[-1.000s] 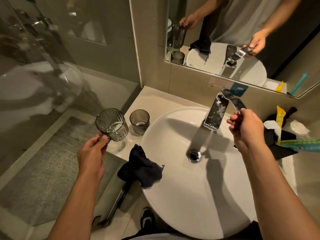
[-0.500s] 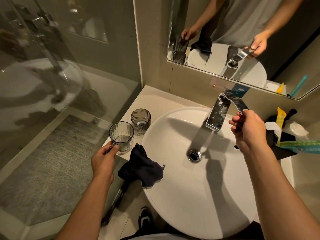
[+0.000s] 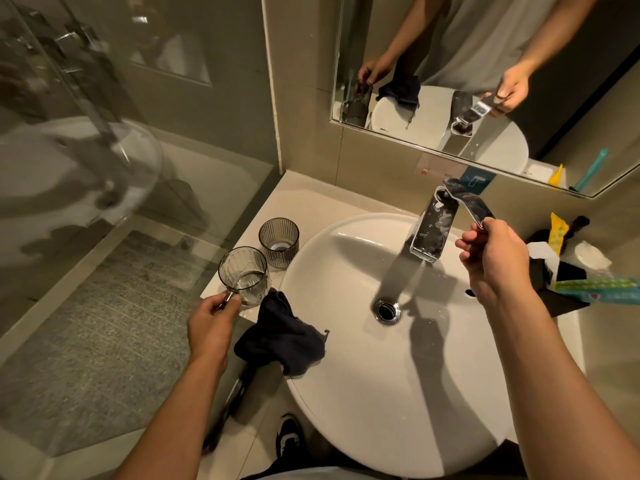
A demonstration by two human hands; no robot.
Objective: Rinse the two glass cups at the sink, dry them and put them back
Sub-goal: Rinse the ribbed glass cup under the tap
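A clear ribbed glass cup (image 3: 244,273) with a handle stands on the counter (image 3: 304,202) at the sink's left, and my left hand (image 3: 213,322) grips its handle. A second, darker ribbed glass cup (image 3: 278,242) stands just behind it, untouched. My right hand (image 3: 491,256) pinches the end of the chrome tap lever (image 3: 469,206). No water is visibly running from the spout (image 3: 431,232). A dark cloth (image 3: 282,336) lies bunched on the left rim of the white basin (image 3: 346,393).
A glass shower screen (image 3: 86,168) stands close on the left. The drain (image 3: 387,310) sits mid-basin. Toiletry packets and a toothpaste box (image 3: 595,285) crowd the counter at the right. A mirror (image 3: 450,64) hangs above the tap.
My left hand has brought the handled cup down and to the right, from the air onto the counter beside the other cup. My right hand has stayed on the tap lever.
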